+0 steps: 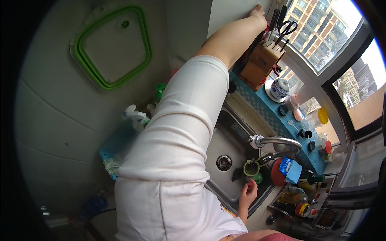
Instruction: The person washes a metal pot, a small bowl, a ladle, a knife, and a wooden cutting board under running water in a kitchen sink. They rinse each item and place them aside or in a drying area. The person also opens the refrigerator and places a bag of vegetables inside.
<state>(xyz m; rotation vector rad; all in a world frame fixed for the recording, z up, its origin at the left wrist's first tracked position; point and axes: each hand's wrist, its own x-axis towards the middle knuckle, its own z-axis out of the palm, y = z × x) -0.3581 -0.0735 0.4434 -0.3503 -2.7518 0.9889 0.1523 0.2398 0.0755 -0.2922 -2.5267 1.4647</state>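
My left hand (257, 13) is at the end of a raised arm, against the pale wall beside the wooden knife block (261, 64). Part of it is out of sight, and whether it holds anything cannot be told. Black-handled scissors (287, 28) and several knives stand in the block. Over the near edge of the steel sink (208, 162), my right hand (249, 192) has loosely bent fingers and nothing visible in it. Just beyond its fingertips are a green round item (257, 178) and a light green strainer-like cup (251, 167).
A curved metal faucet (283, 141) arches over the sink's right side. Jars and a blue-and-white lidded pot (280, 88) line the blue tiled sill (271, 113). Bottles fill a rack (289, 214) at the lower right. A green-rimmed collapsible basin (79, 61) hangs at the left.
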